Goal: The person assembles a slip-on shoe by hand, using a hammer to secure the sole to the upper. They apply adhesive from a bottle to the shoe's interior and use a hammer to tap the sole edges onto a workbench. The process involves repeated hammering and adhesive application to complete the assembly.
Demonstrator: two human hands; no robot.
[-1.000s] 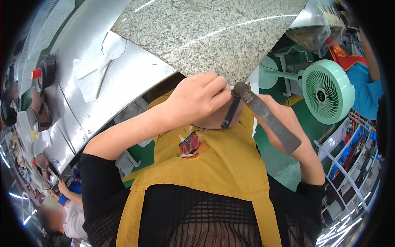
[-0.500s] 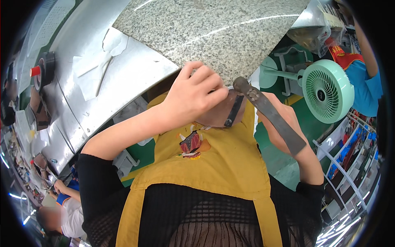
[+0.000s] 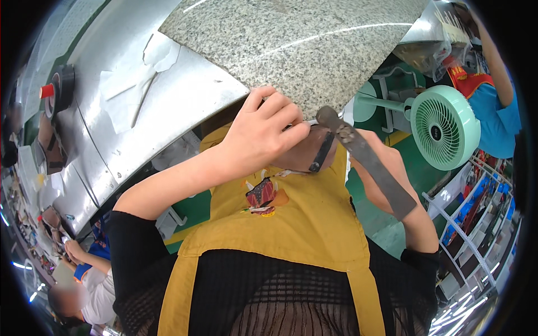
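Note:
Against the near edge of the granite slab (image 3: 314, 56), a brown leather-like piece (image 3: 297, 151) hangs over my apron (image 3: 291, 235). A black strap (image 3: 321, 152) with a small round stud near its lower end lies on the piece. My left hand (image 3: 272, 126) is closed on its upper edge with bent fingers, the fingertips partly hidden. In my right hand (image 3: 386, 165) is a hammer (image 3: 375, 173) with a dark metal head, its rounded end over the piece's upper right corner and its long flat end above my wrist. The handle is hidden beneath the head.
A metal worktop (image 3: 185, 101) on the left carries torn white paper (image 3: 120, 106) and a black tape roll (image 3: 63, 92). A green fan (image 3: 445, 127) stands right, with a wire rack (image 3: 471, 235) nearer. Co-workers sit at lower left (image 3: 98, 291) and upper right (image 3: 499, 112).
My hands, the hammer and the leather piece stay almost in place; the hammer has shifted only slightly. The whole view has moved a little, and the lower-left co-worker's arm has moved.

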